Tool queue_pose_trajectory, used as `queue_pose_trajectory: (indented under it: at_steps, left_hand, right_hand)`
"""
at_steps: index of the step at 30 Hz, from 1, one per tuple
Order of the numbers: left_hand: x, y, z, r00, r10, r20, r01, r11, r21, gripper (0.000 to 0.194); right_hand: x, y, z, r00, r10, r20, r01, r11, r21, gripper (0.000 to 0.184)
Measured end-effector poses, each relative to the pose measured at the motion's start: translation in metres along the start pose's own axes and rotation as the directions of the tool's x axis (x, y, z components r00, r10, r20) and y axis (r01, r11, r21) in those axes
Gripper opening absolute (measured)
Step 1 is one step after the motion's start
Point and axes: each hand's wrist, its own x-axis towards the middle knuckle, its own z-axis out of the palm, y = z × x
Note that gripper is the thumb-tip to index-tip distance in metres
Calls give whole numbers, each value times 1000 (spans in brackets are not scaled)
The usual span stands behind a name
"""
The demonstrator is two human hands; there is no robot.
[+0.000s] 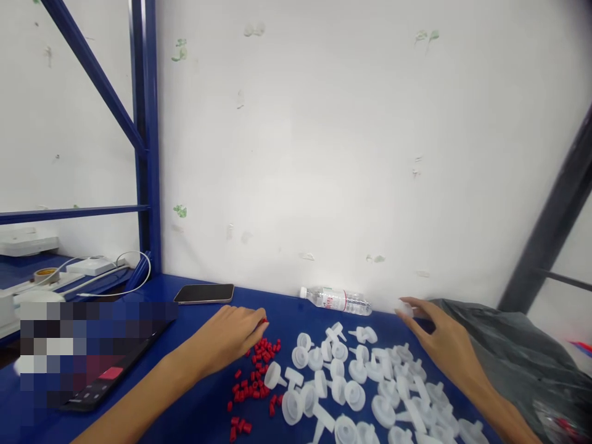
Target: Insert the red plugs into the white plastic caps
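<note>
My left hand (235, 333) is closed in a pinch, with a small red cap (265, 320) showing at its fingertips. Below it lies a scatter of small red caps (253, 390) on the blue tabletop (185, 401). Off to the right, my right hand (437, 336) holds a translucent white nozzle cap (406, 308) between thumb and fingers; the fingers cover part of it. A heap of similar white nozzle caps (354, 395), lying at many angles, spreads between the hands and towards the near edge.
A clear plastic bottle (340, 300) lies on its side by the wall. Behind my left hand rests a phone (204, 293). A black device (108, 370), partly pixelated, sits at left. Dark plastic sheeting (518, 357) is at right; a blue metal post (148, 135) rises at left.
</note>
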Motion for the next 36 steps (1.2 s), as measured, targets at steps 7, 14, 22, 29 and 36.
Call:
queue_pose_trajectory:
  at_steps: [7, 14, 22, 29, 36]
  left_hand:
    - [6, -4, -3, 986, 76, -146, -90, 992, -91, 32]
    - [13, 9, 7, 900, 341, -272, -300, 936, 182, 33]
    - [3, 15, 17, 831, 385, -402, -353, 923, 154, 22]
    - [-2, 22, 16, 789, 413, -455, -386, 909, 156, 19]
    - [-5, 30, 22, 814, 296, -501, -437, 879, -191, 21]
  right_hand:
    - [0, -64, -18, 996, -4, -89, 9, 999, 51, 48]
    - [-26, -203, 0, 948, -112, 297, -30, 900, 434, 31]
    - [-55, -204, 28, 961, -167, 220, 66, 912, 406, 28]
    - [-62, -199, 31, 950, -189, 251, 77, 914, 397, 28]
    - [-56, -197, 24, 898, -212, 386, 1, 877, 480, 38]
